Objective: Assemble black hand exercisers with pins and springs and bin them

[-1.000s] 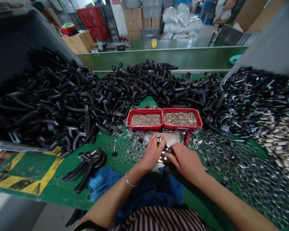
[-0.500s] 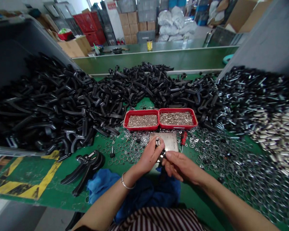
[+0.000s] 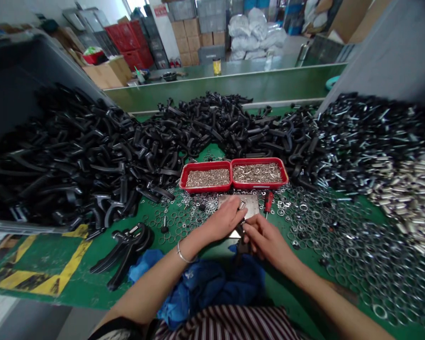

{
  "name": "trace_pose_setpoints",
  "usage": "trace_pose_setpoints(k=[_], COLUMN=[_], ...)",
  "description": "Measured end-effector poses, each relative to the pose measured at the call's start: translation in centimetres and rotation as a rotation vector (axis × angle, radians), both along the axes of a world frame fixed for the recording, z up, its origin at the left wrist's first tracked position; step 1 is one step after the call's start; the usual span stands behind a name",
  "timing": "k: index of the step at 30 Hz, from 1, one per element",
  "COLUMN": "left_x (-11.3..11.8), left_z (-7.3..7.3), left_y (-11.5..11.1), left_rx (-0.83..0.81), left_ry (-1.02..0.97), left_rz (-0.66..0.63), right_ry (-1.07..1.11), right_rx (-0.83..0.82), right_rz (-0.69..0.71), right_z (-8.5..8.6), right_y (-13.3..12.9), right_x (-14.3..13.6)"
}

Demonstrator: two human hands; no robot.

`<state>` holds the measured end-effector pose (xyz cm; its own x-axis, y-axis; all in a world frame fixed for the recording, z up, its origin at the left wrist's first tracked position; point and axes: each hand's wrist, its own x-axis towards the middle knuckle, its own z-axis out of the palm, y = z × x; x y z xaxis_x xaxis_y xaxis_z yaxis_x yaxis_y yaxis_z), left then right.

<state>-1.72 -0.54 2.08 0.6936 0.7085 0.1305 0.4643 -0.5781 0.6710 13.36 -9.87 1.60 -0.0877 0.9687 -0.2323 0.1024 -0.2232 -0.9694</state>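
Observation:
Over a metal plate [image 3: 250,204], both hands are closed on one small assembly, a black hand-grip part [image 3: 243,246] with a coil spring [image 3: 242,205] at its far end. My left hand [image 3: 226,221], with a bracelet at the wrist, wraps the spring end. Fingers of my right hand [image 3: 267,238] pinch the black part from the right. Much of the assembly is hidden between the hands. A screwdriver with a red handle [image 3: 268,202] lies right of the plate. At the left rests a whole black hand gripper [image 3: 127,252] with a spring.
Two red trays [image 3: 205,190] of small metal pins stand behind the plate. Black handles [image 3: 109,156] are heaped left and behind. Black knobs with screws [image 3: 371,132], metal sleeves [image 3: 407,203] and loose rings [image 3: 361,264] cover the right. A blue cloth [image 3: 212,288] lies near my body.
My left hand has turned over the spring end, so its back now faces up. My right fingers have drawn into a tighter pinch, and more of the black part shows below them.

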Motion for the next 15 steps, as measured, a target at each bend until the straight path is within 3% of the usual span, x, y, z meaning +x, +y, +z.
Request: trace_pose_setpoints(k=[3, 7, 11, 15], left_x=[0.8, 2.0, 4.4, 7.4], left_z=[-0.7, 0.2, 2.3, 2.2], left_y=[1.4, 3.5, 8.0, 12.7], left_rx=[0.114, 0.193, 0.29, 0.353], left_ry=[0.241, 0.287, 0.213, 0.526], left_rz=[-0.191, -0.257, -0.156, -0.02], right_ry=[-0.35, -0.512, -0.692, -0.823], right_rx=[0.144, 0.214, 0.33, 0.361], right_rz=[-0.026, 0.067, 0.29, 0.34], right_z=[0.1, -0.4, -1.5, -2.5], right_y=[-1.0, -4.0, -7.2, -8.1], right_x=[2.7, 6.6, 8.8, 8.9])
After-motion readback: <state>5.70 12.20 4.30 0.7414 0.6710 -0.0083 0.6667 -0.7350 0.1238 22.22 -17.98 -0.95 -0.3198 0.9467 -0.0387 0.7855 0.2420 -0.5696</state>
